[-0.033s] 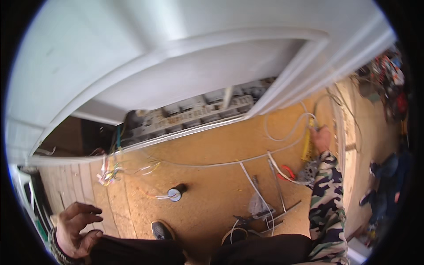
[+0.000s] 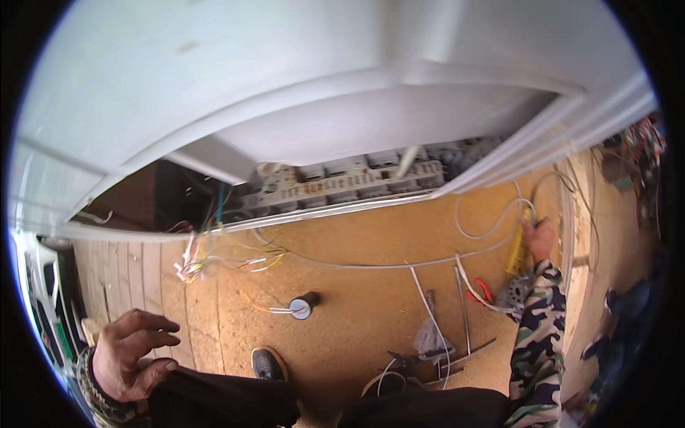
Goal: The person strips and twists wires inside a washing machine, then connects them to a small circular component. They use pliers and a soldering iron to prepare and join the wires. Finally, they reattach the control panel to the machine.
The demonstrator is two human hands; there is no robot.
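My right hand (image 2: 540, 239) is at the right side of the tan board, its fingers closed on the upper end of a long yellow tube-shaped thing (image 2: 516, 251). I cannot tell its exact kind. Red-handled pliers (image 2: 480, 291) and a grey perforated metal part (image 2: 515, 292) lie close to my right forearm. At the lower left my left hand (image 2: 135, 354) hangs above my thigh, fingers curved and apart, with nothing in it. Past it, a bundle of thin coloured wires (image 2: 191, 265) trails from the opening in the white appliance housing (image 2: 285, 118).
A small black cylinder (image 2: 302, 307) with wire leads lies on the board (image 2: 357, 292). A grey cable (image 2: 371, 266) runs across it. Metal rods (image 2: 462, 314) and a clear plastic bag (image 2: 430, 337) lie near my right shoe (image 2: 383, 383). Assorted clutter (image 2: 635, 157) stands far right.
The view has shifted, so the housing, board and tools appear farther right. Both hands keep much the same pose, and my right hand stays on the yellow thing.
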